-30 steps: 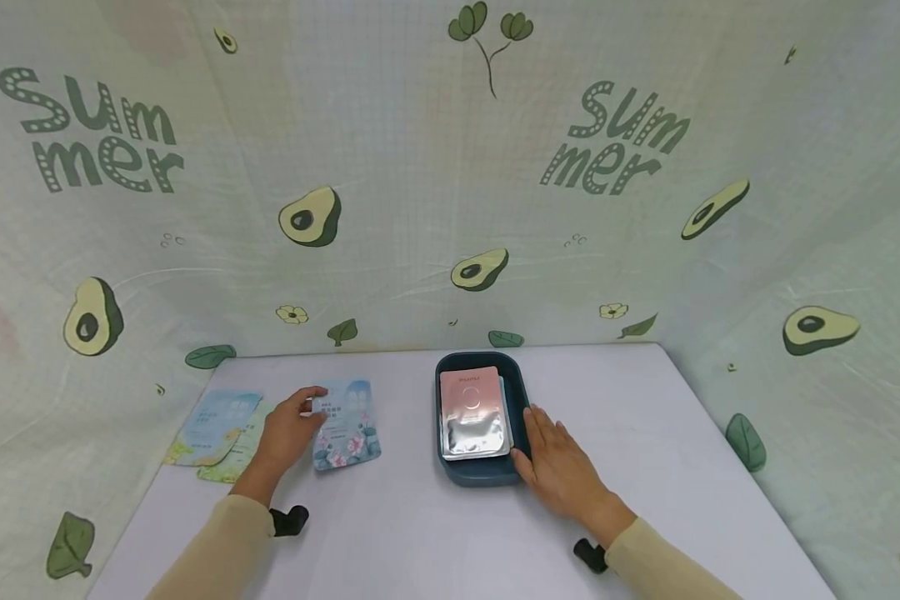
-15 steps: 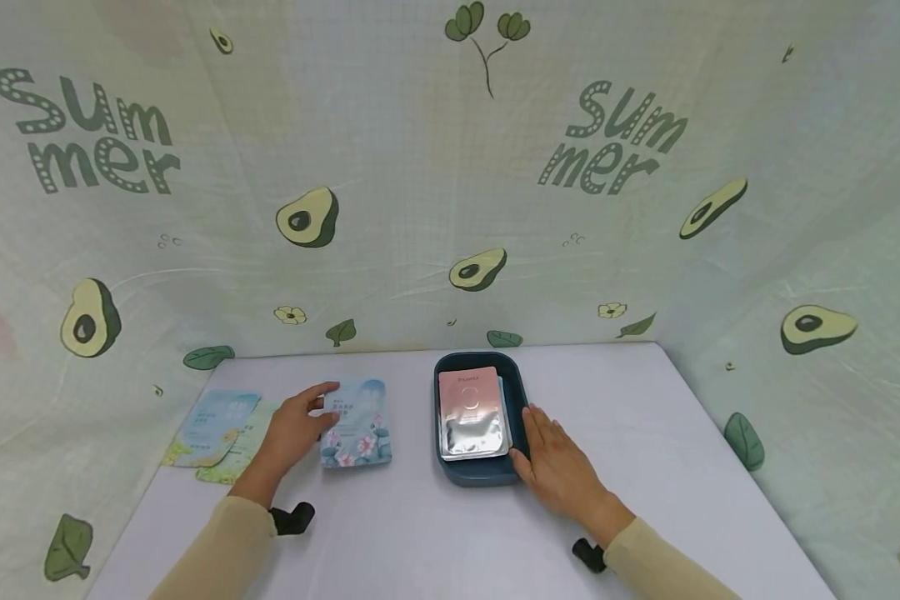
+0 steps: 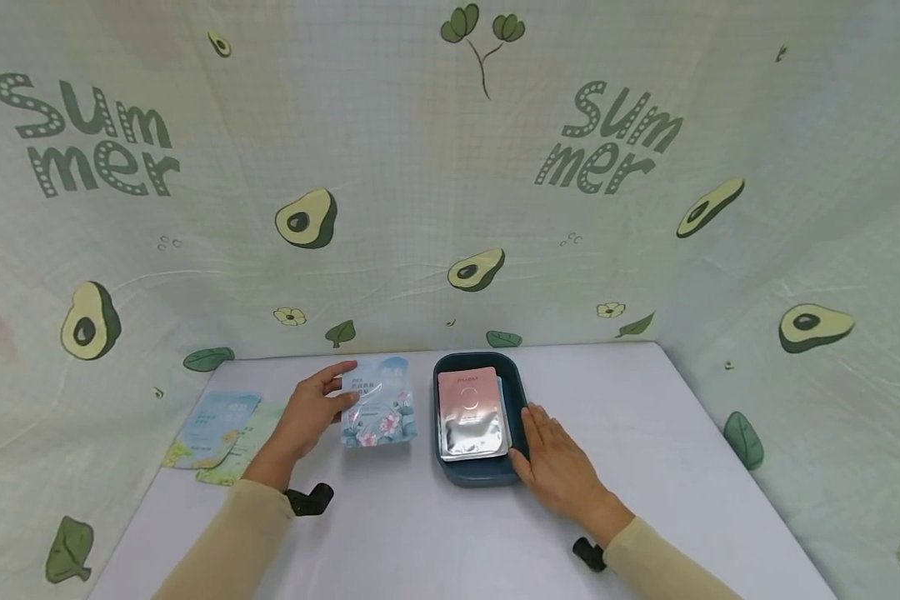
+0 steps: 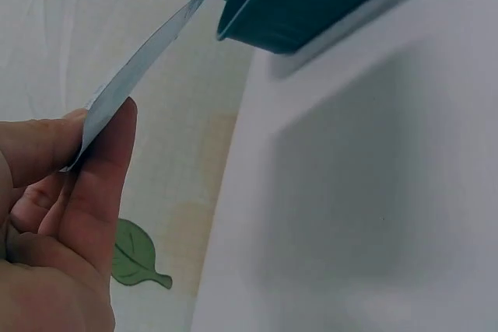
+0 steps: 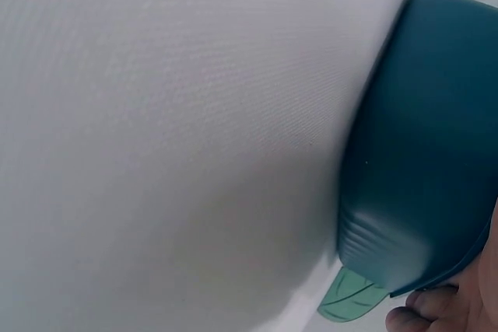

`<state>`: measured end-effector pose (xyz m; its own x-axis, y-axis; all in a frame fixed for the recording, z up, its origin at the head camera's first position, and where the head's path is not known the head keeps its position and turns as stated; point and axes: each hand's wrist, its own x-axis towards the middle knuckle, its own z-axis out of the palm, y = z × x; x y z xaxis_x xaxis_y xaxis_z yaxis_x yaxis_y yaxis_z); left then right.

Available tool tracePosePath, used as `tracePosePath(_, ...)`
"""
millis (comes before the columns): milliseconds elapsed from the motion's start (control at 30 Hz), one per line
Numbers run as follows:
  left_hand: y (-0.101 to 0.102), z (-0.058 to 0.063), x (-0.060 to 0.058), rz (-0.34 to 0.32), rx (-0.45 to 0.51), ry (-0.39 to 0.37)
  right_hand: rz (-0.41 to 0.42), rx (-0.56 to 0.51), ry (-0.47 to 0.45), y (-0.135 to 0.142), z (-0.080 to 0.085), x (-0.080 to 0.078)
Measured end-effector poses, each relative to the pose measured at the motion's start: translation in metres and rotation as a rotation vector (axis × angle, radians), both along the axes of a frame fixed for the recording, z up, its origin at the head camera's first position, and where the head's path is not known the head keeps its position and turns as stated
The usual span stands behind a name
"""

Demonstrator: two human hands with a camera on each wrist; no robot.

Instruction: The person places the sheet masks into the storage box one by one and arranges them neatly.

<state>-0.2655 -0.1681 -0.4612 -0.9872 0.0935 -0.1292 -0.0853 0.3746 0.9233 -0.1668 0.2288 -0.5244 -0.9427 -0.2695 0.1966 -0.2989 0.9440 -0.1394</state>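
Between thumb and fingers my left hand [image 3: 313, 414] pinches the left edge of a blue face mask sachet [image 3: 378, 403] printed with pink flowers. In the left wrist view the sachet [image 4: 140, 64] is seen nearly edge-on, raised off the table, its shadow below. To its right stands a dark blue rectangular bin [image 3: 480, 479]. Inside the bin lies a pink and silver sachet [image 3: 471, 408], with a light blue edge showing beneath. My right hand [image 3: 558, 467] rests with straight fingers against the bin's right side; the right wrist view shows the bin's wall [image 5: 424, 130] close by.
On the left of the white table [image 3: 420, 542] lie a blue sachet [image 3: 213, 429] and, partly under it, a green sachet [image 3: 243, 450]. A cloth [image 3: 390, 167] printed with avocados hangs behind the table and along its sides.
My left hand has lifted the flowered sachet off the table and carried it right and slightly away, nearer the bin. The right hand and the bin keep their places.
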Motion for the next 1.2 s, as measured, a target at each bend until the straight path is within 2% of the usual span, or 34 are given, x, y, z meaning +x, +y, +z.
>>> tracePosePath(233, 0.025, 0.006, -0.009, -0.028, 0.051, 0.012, 0.004, 0.001, 0.009, 0.001, -0.002, -0.001)
tracePosePath(400, 0.052, 0.007, -0.014, -0.056, 0.063, 0.008, 0.002, 0.006, 0.014, 0.002, -0.002, -0.002)
tracePosePath(600, 0.087, 0.003, -0.019, -0.093, 0.094, -0.002, -0.007, -0.002, -0.004, 0.002, -0.003, -0.001)
tracePosePath(800, 0.113, -0.002, -0.022, -0.121, 0.109, -0.014, -0.014, -0.009, -0.026, 0.000, -0.002, -0.001)
tracePosePath(1200, 0.140, -0.013, -0.022, -0.137, 0.125, -0.023, -0.027, -0.004, -0.043, 0.000, 0.001, -0.001)
